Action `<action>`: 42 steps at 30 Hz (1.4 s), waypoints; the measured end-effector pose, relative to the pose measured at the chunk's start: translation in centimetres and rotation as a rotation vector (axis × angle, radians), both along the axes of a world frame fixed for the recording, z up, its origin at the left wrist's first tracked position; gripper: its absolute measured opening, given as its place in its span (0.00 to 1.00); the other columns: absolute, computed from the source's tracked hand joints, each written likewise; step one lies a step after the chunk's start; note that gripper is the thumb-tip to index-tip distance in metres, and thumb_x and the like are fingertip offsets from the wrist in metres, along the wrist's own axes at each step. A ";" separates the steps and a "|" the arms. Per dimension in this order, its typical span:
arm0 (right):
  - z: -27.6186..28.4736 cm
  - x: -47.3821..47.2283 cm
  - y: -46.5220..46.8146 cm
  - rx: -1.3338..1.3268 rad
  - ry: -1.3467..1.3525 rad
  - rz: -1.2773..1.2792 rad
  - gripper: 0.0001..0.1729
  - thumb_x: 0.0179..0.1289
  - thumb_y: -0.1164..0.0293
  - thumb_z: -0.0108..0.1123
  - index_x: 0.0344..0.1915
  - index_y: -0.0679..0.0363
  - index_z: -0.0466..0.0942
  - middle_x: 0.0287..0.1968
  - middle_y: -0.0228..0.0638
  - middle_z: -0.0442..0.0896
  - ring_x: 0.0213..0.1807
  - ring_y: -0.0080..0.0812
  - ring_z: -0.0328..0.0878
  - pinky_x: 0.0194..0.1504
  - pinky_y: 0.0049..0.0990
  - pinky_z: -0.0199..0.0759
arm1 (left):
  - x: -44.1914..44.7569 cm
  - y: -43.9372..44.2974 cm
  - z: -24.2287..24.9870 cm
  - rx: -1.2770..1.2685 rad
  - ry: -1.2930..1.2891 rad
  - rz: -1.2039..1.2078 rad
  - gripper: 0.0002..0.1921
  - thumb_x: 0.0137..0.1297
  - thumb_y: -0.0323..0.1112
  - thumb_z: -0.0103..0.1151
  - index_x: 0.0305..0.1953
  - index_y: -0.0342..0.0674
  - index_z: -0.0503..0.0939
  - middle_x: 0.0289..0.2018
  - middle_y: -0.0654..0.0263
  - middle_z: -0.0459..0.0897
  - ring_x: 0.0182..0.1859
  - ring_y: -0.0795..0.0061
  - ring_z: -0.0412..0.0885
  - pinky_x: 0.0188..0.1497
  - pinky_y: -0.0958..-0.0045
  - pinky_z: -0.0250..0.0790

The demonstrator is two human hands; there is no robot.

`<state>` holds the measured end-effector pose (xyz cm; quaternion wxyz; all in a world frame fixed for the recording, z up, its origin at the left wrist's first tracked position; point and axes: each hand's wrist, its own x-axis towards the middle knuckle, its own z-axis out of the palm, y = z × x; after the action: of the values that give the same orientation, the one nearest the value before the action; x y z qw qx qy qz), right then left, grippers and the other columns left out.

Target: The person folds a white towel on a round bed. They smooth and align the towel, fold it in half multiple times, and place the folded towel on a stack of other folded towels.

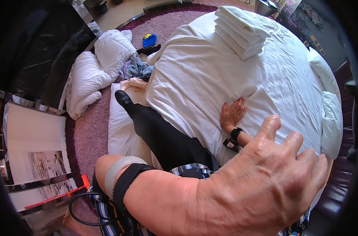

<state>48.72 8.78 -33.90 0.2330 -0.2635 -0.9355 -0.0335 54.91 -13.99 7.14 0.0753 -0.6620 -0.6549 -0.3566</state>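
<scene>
My left hand is large and close to the camera at the lower right, its fingers curled and apart; nothing shows in it, though its palm is hidden. Its forearm reaches in from the lower left. My right hand lies flat, palm down, on a white cloth cover over a round bed, beside a folded-over flap. A black band circles the right wrist, with a small black device beside it. A stack of folded white cloths rests on the bed farther back.
My leg in black trousers and black shoe extends beside the bed over white bedding. A bunched duvet and crumpled clothes lie on the pink rug. Pillows line the right edge. A red-handled tool is lower left.
</scene>
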 end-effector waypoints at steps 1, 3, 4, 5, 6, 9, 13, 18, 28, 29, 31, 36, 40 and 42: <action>0.0 0.0 0.0 0.003 0.004 -0.006 0.46 0.65 0.47 0.54 0.70 0.70 0.57 0.75 0.44 0.57 0.79 0.41 0.48 0.76 0.49 0.36 | -0.2 -0.3 -0.4 0.014 0.008 0.003 0.19 0.63 0.25 0.52 0.56 0.33 0.76 0.43 0.48 0.85 0.47 0.57 0.85 0.52 0.62 0.76; -0.1 -0.1 0.3 0.018 0.021 -0.010 0.45 0.64 0.47 0.55 0.69 0.70 0.59 0.74 0.45 0.60 0.78 0.42 0.50 0.76 0.49 0.38 | -1.2 -0.6 -2.4 0.098 -0.051 0.092 0.19 0.63 0.24 0.52 0.57 0.33 0.76 0.43 0.49 0.85 0.46 0.57 0.85 0.51 0.63 0.76; -0.1 -0.2 0.5 0.027 0.032 -0.008 0.45 0.63 0.47 0.56 0.69 0.70 0.61 0.73 0.46 0.61 0.77 0.42 0.51 0.75 0.50 0.39 | -2.9 -0.9 -4.5 0.052 -0.087 0.113 0.20 0.63 0.24 0.52 0.57 0.34 0.76 0.43 0.49 0.85 0.46 0.58 0.85 0.51 0.63 0.76; 0.0 -0.1 0.8 0.027 0.044 0.005 0.45 0.62 0.47 0.56 0.68 0.70 0.62 0.73 0.46 0.62 0.77 0.43 0.52 0.75 0.50 0.40 | -5.5 -1.2 -6.8 0.089 -0.249 0.253 0.20 0.63 0.24 0.52 0.57 0.34 0.76 0.43 0.49 0.85 0.46 0.58 0.85 0.51 0.64 0.77; 0.1 0.0 1.3 0.014 0.045 0.035 0.45 0.62 0.47 0.57 0.67 0.70 0.63 0.72 0.47 0.63 0.77 0.43 0.53 0.75 0.50 0.41 | -8.9 -1.6 -10.2 0.066 -0.338 0.340 0.20 0.63 0.24 0.52 0.58 0.34 0.76 0.42 0.49 0.85 0.46 0.58 0.85 0.50 0.64 0.77; 1.2 1.3 3.1 -0.092 0.028 0.203 0.43 0.63 0.49 0.59 0.68 0.68 0.63 0.71 0.46 0.64 0.76 0.43 0.54 0.75 0.48 0.41 | -16.3 -3.9 -19.7 -0.227 -0.778 0.649 0.16 0.65 0.38 0.59 0.47 0.32 0.79 0.41 0.49 0.85 0.46 0.52 0.84 0.51 0.61 0.75; 4.6 5.0 6.8 -0.217 0.088 0.229 0.40 0.59 0.51 0.66 0.65 0.62 0.67 0.71 0.46 0.66 0.73 0.47 0.59 0.72 0.48 0.48 | -19.7 -7.0 -30.3 -0.642 -1.340 0.749 0.24 0.69 0.52 0.60 0.48 0.31 0.80 0.35 0.58 0.85 0.33 0.70 0.84 0.33 0.70 0.78; 6.6 9.2 10.4 -0.231 0.079 -0.186 0.44 0.53 0.48 0.73 0.63 0.64 0.69 0.62 0.46 0.72 0.64 0.46 0.68 0.66 0.41 0.60 | -18.8 -6.3 -34.2 -0.403 -1.890 0.652 0.32 0.65 0.57 0.64 0.44 0.25 0.78 0.38 0.51 0.85 0.38 0.62 0.87 0.38 0.66 0.82; 6.8 12.7 14.8 -0.805 0.225 -0.616 0.50 0.52 0.42 0.74 0.61 0.71 0.69 0.58 0.53 0.77 0.59 0.45 0.76 0.60 0.40 0.70 | -21.4 -2.7 -33.6 0.175 -2.002 0.612 0.25 0.62 0.47 0.72 0.49 0.34 0.77 0.45 0.59 0.84 0.46 0.67 0.83 0.54 0.63 0.77; 6.9 12.9 14.8 -1.030 0.297 -0.538 0.48 0.53 0.45 0.74 0.61 0.70 0.69 0.57 0.50 0.78 0.57 0.43 0.77 0.59 0.39 0.71 | -21.6 -2.6 -33.9 0.251 -2.028 0.597 0.25 0.62 0.46 0.71 0.51 0.34 0.76 0.47 0.58 0.83 0.49 0.66 0.82 0.56 0.62 0.76; 7.6 13.4 14.5 -1.511 0.460 -0.325 0.44 0.55 0.52 0.75 0.62 0.68 0.69 0.55 0.46 0.80 0.53 0.40 0.80 0.56 0.36 0.74 | -22.4 -2.3 -35.1 0.447 -2.061 0.582 0.25 0.64 0.43 0.70 0.55 0.35 0.75 0.52 0.57 0.82 0.55 0.65 0.80 0.60 0.60 0.74; 8.4 14.5 11.1 -1.822 0.602 -0.324 0.33 0.56 0.67 0.75 0.59 0.67 0.74 0.51 0.42 0.83 0.50 0.36 0.81 0.52 0.34 0.78 | -27.3 -1.9 -38.2 0.619 -2.139 0.579 0.22 0.66 0.37 0.67 0.58 0.36 0.75 0.53 0.57 0.81 0.55 0.59 0.79 0.63 0.56 0.72; 11.1 12.1 12.5 -1.564 0.639 -0.222 0.32 0.53 0.72 0.74 0.57 0.70 0.74 0.48 0.45 0.83 0.44 0.37 0.83 0.47 0.33 0.80 | -30.5 -2.0 -37.6 0.559 -2.101 0.778 0.20 0.69 0.33 0.61 0.58 0.35 0.74 0.56 0.54 0.80 0.57 0.57 0.78 0.65 0.52 0.69; 13.8 10.4 15.0 -1.574 0.633 -0.059 0.30 0.54 0.71 0.72 0.55 0.71 0.75 0.46 0.43 0.84 0.43 0.37 0.84 0.47 0.33 0.81 | -31.2 -2.4 -35.8 0.558 -2.008 0.795 0.20 0.69 0.33 0.61 0.59 0.35 0.74 0.57 0.53 0.79 0.58 0.56 0.78 0.66 0.52 0.69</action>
<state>59.13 23.81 -20.12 0.2317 -0.3701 -0.5694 0.6966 23.75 -16.44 -28.71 -0.2336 0.2236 -0.4808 -0.8150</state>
